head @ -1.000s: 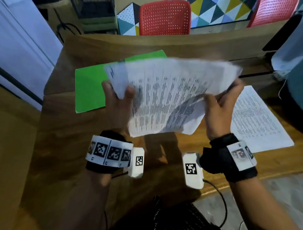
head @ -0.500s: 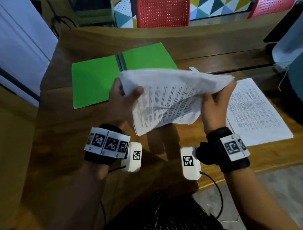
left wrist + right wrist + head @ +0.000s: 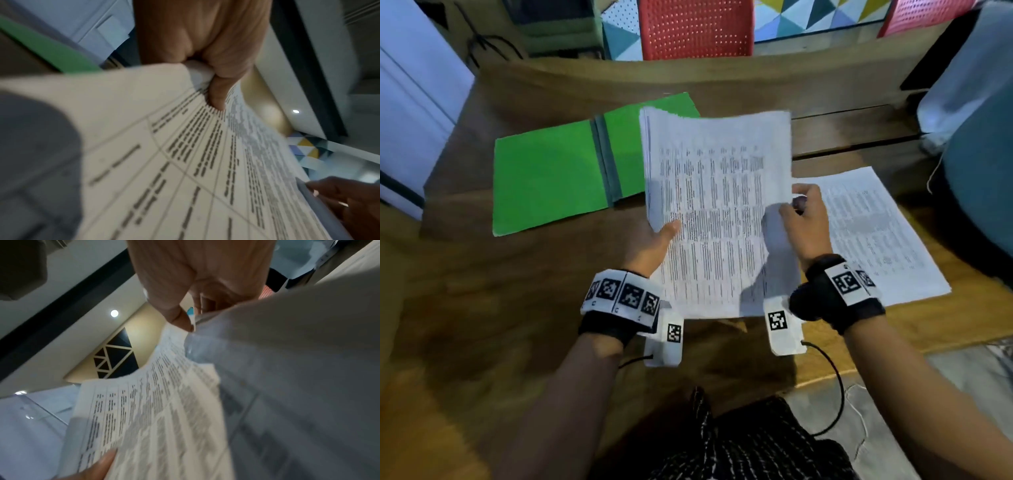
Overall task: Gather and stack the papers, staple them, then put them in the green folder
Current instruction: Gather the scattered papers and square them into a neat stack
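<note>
I hold a stack of printed papers (image 3: 715, 212) upright in portrait above the desk. My left hand (image 3: 654, 240) grips its left edge, thumb on the printed face (image 3: 216, 97). My right hand (image 3: 803, 219) pinches the right edge, thumb and fingers on either side (image 3: 185, 321). The printed sheets fill the left wrist view (image 3: 185, 162) and the right wrist view (image 3: 154, 410). The green folder (image 3: 551, 178) lies open on the desk behind and left of the stack. Another printed sheet (image 3: 876, 233) lies flat on the desk under my right hand. No stapler shows.
The wooden desk (image 3: 500, 291) has a raised back ledge (image 3: 842, 126). A red chair (image 3: 695, 27) stands behind it. A blue-white bundle (image 3: 976, 102) sits at the right edge. Wrist camera boxes and a cable (image 3: 835, 387) hang below my wrists.
The stack has turned from a wide, bent spread to a straighter portrait hold. My hands have dropped lower and nearer together, and the view has shifted so more of the folder shows.
</note>
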The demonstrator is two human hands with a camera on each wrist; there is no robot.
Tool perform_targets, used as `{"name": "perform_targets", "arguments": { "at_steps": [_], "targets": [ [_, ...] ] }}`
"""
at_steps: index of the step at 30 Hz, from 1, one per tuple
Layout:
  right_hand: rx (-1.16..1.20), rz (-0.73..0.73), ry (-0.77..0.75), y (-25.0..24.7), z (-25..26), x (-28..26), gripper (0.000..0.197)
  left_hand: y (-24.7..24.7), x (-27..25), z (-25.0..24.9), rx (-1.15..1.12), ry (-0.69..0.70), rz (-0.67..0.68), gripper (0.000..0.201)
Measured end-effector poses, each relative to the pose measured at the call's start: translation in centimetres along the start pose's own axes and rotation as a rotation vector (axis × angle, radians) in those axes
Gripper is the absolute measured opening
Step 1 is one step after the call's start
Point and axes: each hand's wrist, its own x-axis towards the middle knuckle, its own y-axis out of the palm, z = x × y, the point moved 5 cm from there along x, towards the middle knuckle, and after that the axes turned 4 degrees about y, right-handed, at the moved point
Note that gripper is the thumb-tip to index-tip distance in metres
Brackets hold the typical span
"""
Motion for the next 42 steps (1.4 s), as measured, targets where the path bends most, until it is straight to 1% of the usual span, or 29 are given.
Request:
{"name": "perform_targets", "arguments": {
  "at_steps": [3,5,7,9,11,13,14,15,16,17,19,22,23,24,25,27,28,29,30,31,32,34,36,39,40,42],
  "targets": [
    [-0.169,0.122,0.098,-1.4,-2.8,1.8,0.021,2.1,0.6,2.5,0.071,-0.155,0.008,0.054],
    [-0.318,0.195,0.148,-2.0,-5.1,2.7,0.028,3.1,0.7,4.3,0.093,-0.196,0.021,0.050],
    [-0.516,0.228,0.141,-2.6,-6.9,3.7,0.034,3.4,0.6,6.2,0.126,-0.264,0.015,0.049],
    [-0.675,0.221,0.143,-3.2,-8.5,4.4,0.036,3.5,0.5,7.5,0.164,-0.341,-0.021,0.052],
    [-0.739,0.258,0.156,-3.7,-9.7,4.8,0.036,3.6,0.2,7.8,0.267,-0.407,-0.114,0.057],
    [-0.763,0.331,0.130,-4.0,-10.6,5.3,0.034,4.0,-0.2,6.8,0.400,-0.427,-0.240,0.065],
    [-0.790,0.345,0.113,-4.3,-10.8,5.7,0.035,4.5,-0.2,5.9,0.494,-0.398,-0.302,0.070],
    [-0.837,0.327,0.104,-5.0,-10.9,6.2,0.037,5.2,-0.1,4.9,0.605,-0.356,-0.351,0.075],
    [-0.885,0.277,0.117,-5.9,-11.0,6.8,0.041,6.1,0.2,3.8,0.684,-0.314,-0.379,0.077],
    [-0.915,0.209,0.146,-7.1,-11.1,7.4,0.046,7.2,0.4,2.7,0.714,-0.278,-0.368,0.075],
    [-0.931,0.095,0.233,-9.8,-11.4,8.7,0.057,10.1,1.5,0.6,0.690,-0.185,-0.265,0.061],
    [-0.917,0.015,0.392,-14.0,-12.7,10.4,0.080,15.7,2.6,-2.4,0.600,0.005,-0.063,0.032],
    [-0.895,0.001,0.446,-15.1,-13.2,10.7,0.089,17.6,2.5,-3.1,0.572,0.031,0.000,0.028],
    [-0.871,-0.011,0.489,-16.1,-13.6,10.8,0.097,19.4,2.4,-3.4,0.554,0.022,0.051,0.027],
    [-0.848,-0.024,0.518,-16.8,-14.2,11.0,0.100,20.9,2.1,-3.3,0.535,-0.021,0.094,0.029],
    [-0.805,-0.051,0.529,-17.5,-14.6,11.1,0.097,23.4,1.6,-2.6,0.487,-0.134,0.171,0.034],
    [-0.759,-0.051,0.527,-17.6,-14.7,11.1,0.091,24.6,1.4,-2.0,0.470,-0.184,0.216,0.038],
    [-0.683,-0.037,0.529,-17.5,-15.0,11.3,0.081,25.4,1.1,-1.5,0.461,-0.218,0.256,0.041],
    [-0.600,-0.009,0.526,-17.2,-15.2,11.4,0.065,26.1,0.9,-1.0,0.467,-0.240,0.290,0.043],
    [-0.534,0.010,0.509,-16.9,-15.2,11.4,0.049,26.6,0.7,-0.7,0.477,-0.256,0.311,0.044],
    [-0.493,0.006,0.474,-16.7,-14.9,11.3,0.038,26.9,0.5,-0.4,0.482,-0.270,0.310,0.044],
    [-0.440,-0.063,0.347,-16.6,-13.5,10.9,0.030,27.3,0.1,-0.1,0.454,-0.283,0.286,0.042],
    [-0.429,-0.138,0.151,-16.5,-10.4,10.2,0.025,27.0,-0.2,-0.5,0.355,-0.249,0.223,0.039],
    [-0.341,-0.239,-0.114,-16.2,-5.0,8.7,0.023,24.6,-0.6,-2.8,0.112,-0.101,0.040,0.037],
    [-0.273,-0.256,-0.173,-16.0,-3.4,8.3,0.021,23.1,-0.7,-3.9,0.049,-0.041,-0.032,0.037],
    [-0.152,-0.245,-0.265,-14.9,-0.9,7.6,0.013,19.7,-1.0,-6.0,-0.032,0.082,-0.180,0.036]
  ]
}}
